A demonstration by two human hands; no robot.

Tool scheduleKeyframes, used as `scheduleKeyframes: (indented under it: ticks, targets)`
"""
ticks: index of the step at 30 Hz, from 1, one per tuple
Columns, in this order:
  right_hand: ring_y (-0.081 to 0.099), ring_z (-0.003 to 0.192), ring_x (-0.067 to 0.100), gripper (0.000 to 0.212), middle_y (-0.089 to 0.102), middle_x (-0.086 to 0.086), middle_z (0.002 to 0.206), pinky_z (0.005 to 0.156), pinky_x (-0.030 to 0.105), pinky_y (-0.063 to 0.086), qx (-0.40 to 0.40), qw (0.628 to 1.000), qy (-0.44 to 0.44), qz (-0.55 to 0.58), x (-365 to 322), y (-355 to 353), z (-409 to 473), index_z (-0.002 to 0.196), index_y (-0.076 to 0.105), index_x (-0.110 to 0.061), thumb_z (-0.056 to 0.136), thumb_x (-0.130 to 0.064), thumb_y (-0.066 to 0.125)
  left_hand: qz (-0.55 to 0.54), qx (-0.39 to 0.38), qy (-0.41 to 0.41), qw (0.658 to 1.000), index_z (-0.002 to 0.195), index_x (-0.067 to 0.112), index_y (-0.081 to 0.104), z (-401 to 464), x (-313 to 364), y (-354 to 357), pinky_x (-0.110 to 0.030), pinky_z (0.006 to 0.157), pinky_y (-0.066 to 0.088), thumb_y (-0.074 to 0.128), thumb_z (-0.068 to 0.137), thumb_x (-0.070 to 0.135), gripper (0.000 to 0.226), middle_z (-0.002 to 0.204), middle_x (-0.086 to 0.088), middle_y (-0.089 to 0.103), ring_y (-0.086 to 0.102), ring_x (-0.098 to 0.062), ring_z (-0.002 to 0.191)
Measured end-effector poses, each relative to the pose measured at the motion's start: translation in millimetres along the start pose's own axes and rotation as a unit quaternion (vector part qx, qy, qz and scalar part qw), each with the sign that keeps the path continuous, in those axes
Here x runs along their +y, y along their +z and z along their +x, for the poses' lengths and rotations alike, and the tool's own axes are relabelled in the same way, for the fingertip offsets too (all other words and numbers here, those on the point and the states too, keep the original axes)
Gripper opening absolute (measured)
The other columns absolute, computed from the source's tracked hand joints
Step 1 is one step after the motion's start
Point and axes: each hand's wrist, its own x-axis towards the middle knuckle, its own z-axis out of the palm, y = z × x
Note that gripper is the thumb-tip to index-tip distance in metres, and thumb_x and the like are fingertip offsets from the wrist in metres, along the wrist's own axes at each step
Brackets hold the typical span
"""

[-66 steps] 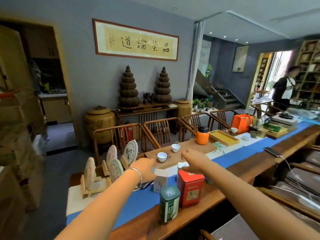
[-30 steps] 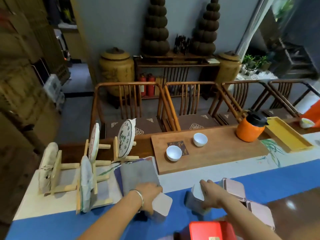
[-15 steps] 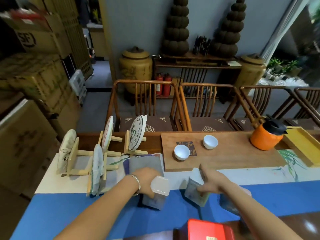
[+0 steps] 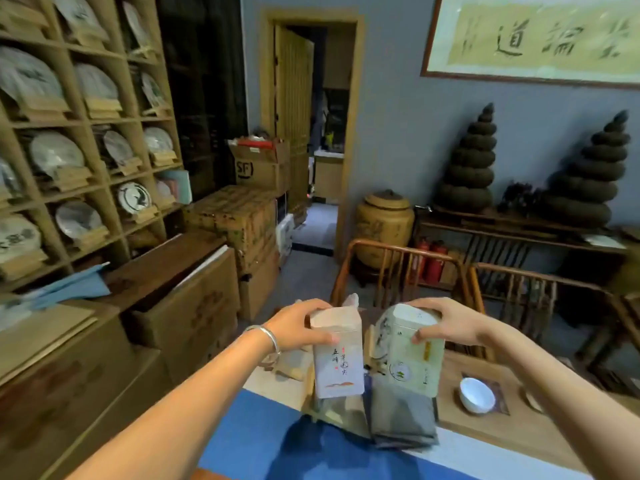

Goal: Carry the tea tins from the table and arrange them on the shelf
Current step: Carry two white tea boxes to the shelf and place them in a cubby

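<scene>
Both hands were occupied, each carrying one tin by its top. The left hand (image 4: 298, 327), a bangle on its wrist, had its fingers curled over the lid of a white tea tin (image 4: 337, 355) with the thumb pressed on its near face, and the right hand (image 4: 446, 323) gripped a pale green tea tin (image 4: 410, 351) the same way, that one tilted slightly to the left. The two tins hung side by side, close but apparently not touching, lifted clear above the blue table runner (image 4: 263, 441) and a folded grey cloth (image 4: 401, 417). I judged this to be the carrying step: tins off the table, none placed. The wooden shelf (image 4: 100, 188) stood to the left, its cells mostly holding round tea cakes on stands, with stacked cardboard boxes (image 4: 194, 299) between it and the table. The next move would call for turning left, finding a free cell, which I could not pick out, and keeping both tins upright past those boxes.
</scene>
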Motion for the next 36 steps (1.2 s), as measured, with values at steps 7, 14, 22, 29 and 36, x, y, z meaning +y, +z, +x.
scheduleKeyframes:
  ticks: [7, 14, 22, 29, 36]
  targets:
    - [0.055, 0.094, 0.004, 0.061, 0.053, -0.010, 0.108, 0.073, 0.019, 0.044, 0.009, 0.985, -0.174, 0.002, -233.7, 50.9, 39.8, 0.115, 0.047, -0.024, 0.069, -0.041, 0.083, -0.071, 0.238, -0.042, 0.968, 0.126, 0.033, 0.051, -188.2, -23.1, -162.9, -0.017, 0.074, 0.052, 0.078, 0.074, 0.039, 0.059, 0.112, 0.012, 0.062, 0.062, -0.002, 0.100]
    - [0.062, 0.093, 0.013, 0.055, 0.058, 0.000, 0.104, 0.072, 0.029, 0.054, -0.016, 0.935, -0.349, 0.067, -480.2, 142.1, 34.0, 0.108, 0.051, -0.016, 0.068, -0.029, 0.086, -0.033, 0.438, -0.096, 0.893, 0.107, 0.025, 0.055, -423.3, -43.2, -286.9, -0.014, 0.067, 0.053, 0.080, 0.075, 0.032, 0.041, 0.098, 0.008, 0.066, 0.064, -0.002, 0.086]
    - [0.063, 0.092, 0.007, 0.056, 0.063, -0.008, 0.107, 0.072, 0.026, 0.052, -0.104, 0.850, -0.487, 0.172, -716.1, 257.7, -4.7, 0.101, 0.053, -0.038, 0.056, -0.046, 0.086, 0.019, 0.605, -0.189, 0.773, 0.119, 0.026, 0.049, -661.2, -42.8, -349.9, -0.039, 0.082, 0.057, 0.077, 0.050, 0.068, 0.085, 0.106, 0.003, 0.067, 0.068, -0.016, 0.095]
    - [0.065, 0.088, 0.016, 0.057, 0.063, 0.001, 0.103, 0.062, 0.028, 0.052, -0.177, 0.790, -0.522, 0.270, -873.9, 339.6, -35.7, 0.097, 0.048, -0.028, 0.059, -0.030, 0.090, 0.013, 0.717, -0.201, 0.668, 0.112, 0.026, 0.041, -790.8, -41.9, -385.0, -0.017, 0.054, 0.051, 0.080, 0.073, 0.040, 0.057, 0.100, 0.009, 0.059, 0.067, 0.000, 0.076]
    - [0.067, 0.087, 0.016, 0.050, 0.064, 0.002, 0.101, 0.068, 0.031, 0.056, -0.217, 0.730, -0.576, 0.298, -1003.2, 374.9, -34.4, 0.101, 0.056, -0.023, 0.063, -0.023, 0.089, 0.038, 0.774, -0.203, 0.599, 0.120, 0.018, 0.046, -867.4, -38.7, -450.6, -0.018, 0.052, 0.053, 0.075, 0.079, 0.035, 0.053, 0.103, -0.004, 0.066, 0.071, -0.008, 0.074]
